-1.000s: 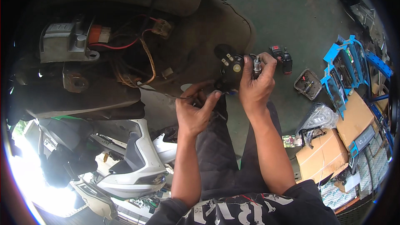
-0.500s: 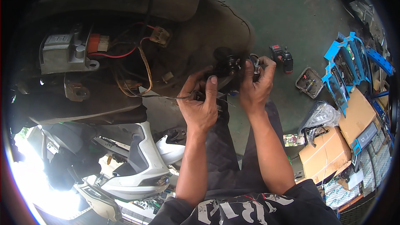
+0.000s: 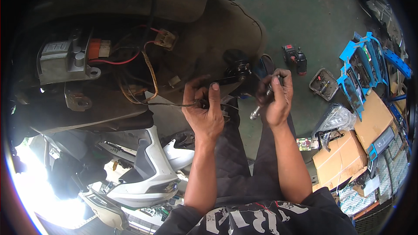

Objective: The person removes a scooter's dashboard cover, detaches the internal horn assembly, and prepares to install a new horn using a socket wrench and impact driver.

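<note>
My left hand (image 3: 204,113) is closed around a dark wire and the end of a black bracket (image 3: 224,80), which runs to a black round part (image 3: 237,69) at the dark underside of a vehicle body (image 3: 235,26). My right hand (image 3: 276,98), just right of that part, is closed on a silver socket tool (image 3: 256,113), whose socket end points down and left. Above left of my hands are a silver metal box (image 3: 61,61) with an orange connector (image 3: 94,48), red and tan wires, and a pale connector (image 3: 165,38).
A drill (image 3: 289,54) and dark tool (image 3: 301,63) lie on the green floor (image 3: 309,26), near a small parts tray (image 3: 322,85). A blue open toolbox (image 3: 357,74), cardboard boxes (image 3: 337,156) and a wrapped lamp (image 3: 337,119) stand right. A white scooter (image 3: 141,182) is lower left.
My right hand has moved down and slightly right, turning the socket tool from upright to pointing down-left. My left hand moved up between the first two frames, then slightly left and down.
</note>
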`<state>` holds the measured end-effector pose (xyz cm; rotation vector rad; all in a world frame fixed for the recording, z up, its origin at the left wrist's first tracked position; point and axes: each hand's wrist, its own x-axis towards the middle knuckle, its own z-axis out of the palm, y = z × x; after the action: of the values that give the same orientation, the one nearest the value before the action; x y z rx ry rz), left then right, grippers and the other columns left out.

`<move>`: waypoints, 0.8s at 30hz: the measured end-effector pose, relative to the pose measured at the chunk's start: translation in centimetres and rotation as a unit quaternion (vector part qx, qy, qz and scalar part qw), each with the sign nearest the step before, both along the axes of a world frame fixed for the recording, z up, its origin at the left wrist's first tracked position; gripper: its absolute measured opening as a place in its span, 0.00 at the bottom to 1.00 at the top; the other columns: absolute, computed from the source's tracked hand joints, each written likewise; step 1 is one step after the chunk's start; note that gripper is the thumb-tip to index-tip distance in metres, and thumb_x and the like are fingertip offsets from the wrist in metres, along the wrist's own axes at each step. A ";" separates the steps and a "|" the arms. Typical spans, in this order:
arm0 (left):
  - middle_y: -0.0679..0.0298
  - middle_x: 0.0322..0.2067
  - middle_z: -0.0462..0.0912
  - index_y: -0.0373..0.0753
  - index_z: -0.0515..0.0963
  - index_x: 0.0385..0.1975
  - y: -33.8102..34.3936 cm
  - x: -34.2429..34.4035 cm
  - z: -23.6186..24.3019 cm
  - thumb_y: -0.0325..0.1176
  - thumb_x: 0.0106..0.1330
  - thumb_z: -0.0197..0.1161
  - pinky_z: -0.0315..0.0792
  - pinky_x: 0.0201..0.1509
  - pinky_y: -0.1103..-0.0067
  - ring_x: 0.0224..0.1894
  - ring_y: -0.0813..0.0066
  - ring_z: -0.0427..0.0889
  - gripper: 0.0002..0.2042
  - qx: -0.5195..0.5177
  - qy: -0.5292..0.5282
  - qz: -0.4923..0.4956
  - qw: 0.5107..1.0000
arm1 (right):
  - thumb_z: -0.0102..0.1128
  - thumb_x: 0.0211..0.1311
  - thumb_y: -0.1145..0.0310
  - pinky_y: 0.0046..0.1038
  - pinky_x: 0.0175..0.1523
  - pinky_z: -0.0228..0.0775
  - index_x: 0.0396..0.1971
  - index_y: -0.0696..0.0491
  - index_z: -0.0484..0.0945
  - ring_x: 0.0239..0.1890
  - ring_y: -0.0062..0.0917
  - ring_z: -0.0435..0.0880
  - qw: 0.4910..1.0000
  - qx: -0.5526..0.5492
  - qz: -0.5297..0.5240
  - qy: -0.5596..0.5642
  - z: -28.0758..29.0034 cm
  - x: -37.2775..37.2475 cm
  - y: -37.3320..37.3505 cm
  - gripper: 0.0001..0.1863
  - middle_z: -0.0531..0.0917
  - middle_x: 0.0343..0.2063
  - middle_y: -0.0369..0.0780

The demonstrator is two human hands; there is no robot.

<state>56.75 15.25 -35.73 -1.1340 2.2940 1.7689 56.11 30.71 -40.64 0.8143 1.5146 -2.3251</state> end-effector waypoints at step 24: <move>0.49 0.38 0.84 0.22 0.79 0.42 -5.2 3.4 8.0 0.21 0.62 0.67 0.81 0.49 0.74 0.44 0.64 0.86 0.11 0.266 -0.033 -0.064 0.961 | 0.83 0.43 0.59 0.22 0.22 0.63 0.30 0.54 0.69 0.15 0.17 0.67 0.942 0.110 0.235 0.213 7.0 3.3 -1.8 0.27 0.69 0.16 0.33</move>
<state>60.15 10.03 -27.74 -0.9033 1.6456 2.0703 59.37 28.89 -33.62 -0.0434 1.9076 -2.0660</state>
